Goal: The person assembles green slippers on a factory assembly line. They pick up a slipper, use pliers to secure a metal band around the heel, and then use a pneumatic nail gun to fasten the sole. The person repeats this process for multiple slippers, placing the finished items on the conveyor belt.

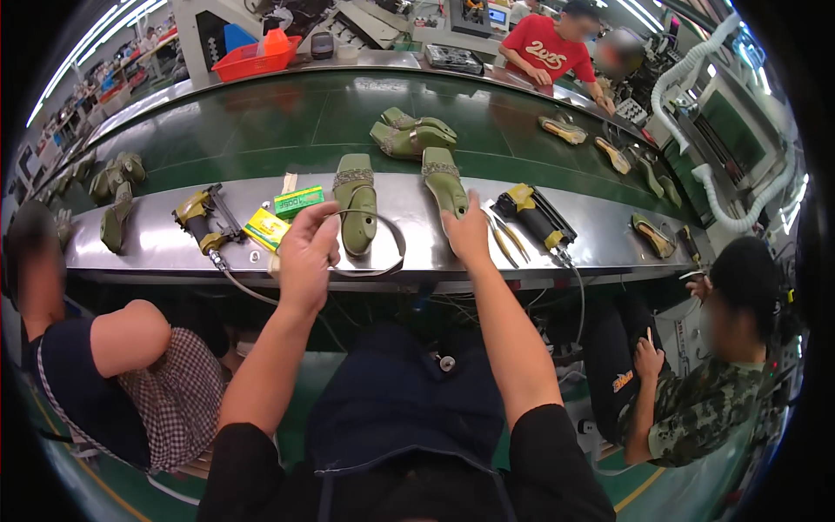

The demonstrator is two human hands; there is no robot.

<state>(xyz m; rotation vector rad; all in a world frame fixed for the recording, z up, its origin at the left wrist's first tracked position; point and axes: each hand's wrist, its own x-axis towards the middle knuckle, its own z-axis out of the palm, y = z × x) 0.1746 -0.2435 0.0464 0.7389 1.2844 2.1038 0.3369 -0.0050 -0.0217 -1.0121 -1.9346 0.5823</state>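
My left hand [309,254] is closed, pinching a thin dark strap [401,235] that curves in a loop to the right. Behind that loop lies a green shoe last [357,228] with a braided band across it, on the metal ledge. My right hand [468,231] grips the near end of a second green shoe last [444,184], which has a similar band. Pliers [507,240] rest just right of that hand, beside a yellow-and-black air stapler [532,214]. A green box [298,201] and a yellow box [266,229] sit near my left hand.
Another air stapler [200,219] with a hose lies left. Across the ledge runs a green conveyor belt [287,117] carrying more lasts [413,135] and shoes [564,130]. Co-workers sit on both sides; a person in red [552,48] works opposite. A red basket [257,59] stands far left.
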